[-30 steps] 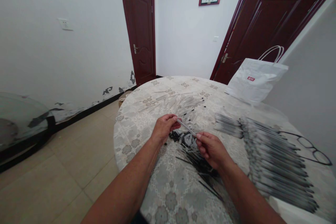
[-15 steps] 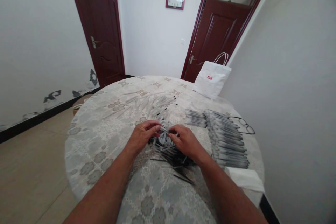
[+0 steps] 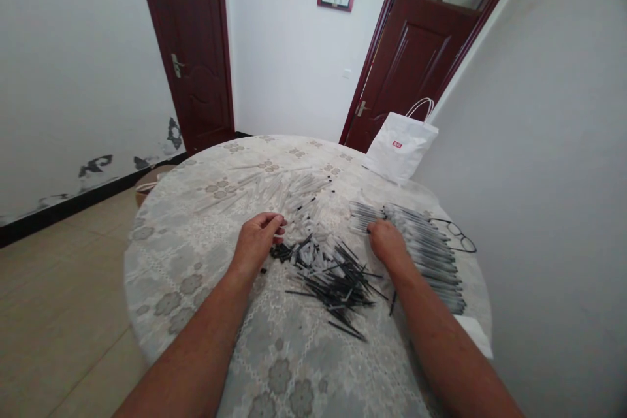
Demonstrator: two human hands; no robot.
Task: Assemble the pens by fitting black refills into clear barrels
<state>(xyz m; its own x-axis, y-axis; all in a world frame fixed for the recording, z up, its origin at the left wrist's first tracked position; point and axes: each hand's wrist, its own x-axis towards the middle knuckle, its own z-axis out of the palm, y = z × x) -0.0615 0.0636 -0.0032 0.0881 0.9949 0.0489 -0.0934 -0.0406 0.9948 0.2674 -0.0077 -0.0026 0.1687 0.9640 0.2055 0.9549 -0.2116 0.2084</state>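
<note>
My right hand [image 3: 388, 245] has its fingers closed on a pen at the near end of a short row of clear pens [image 3: 363, 214]; most of that pen is hidden. My left hand [image 3: 258, 240] hovers left of the loose parts, thumb and fingers pinched together; whatever is between them is too small to make out. Below it lie small black plugs [image 3: 281, 252]. Between the hands are small whitish, translucent pieces [image 3: 309, 251] and a tangle of thin black refills [image 3: 343, 287]. Clear pen barrels [image 3: 287, 189] are scattered further back.
A long stack of laid-out pens [image 3: 431, 261] runs down the right side, beside eyeglasses [image 3: 458, 235]. A white paper bag [image 3: 402, 147] stands at the back right. A white object [image 3: 476, 334] sits near the right edge of the round, cloth-covered table [image 3: 196, 255].
My hands have parted. The right one has moved from above the loose parts rightward to the pen row; the left has drawn slightly left and up. The view has shifted a little.
</note>
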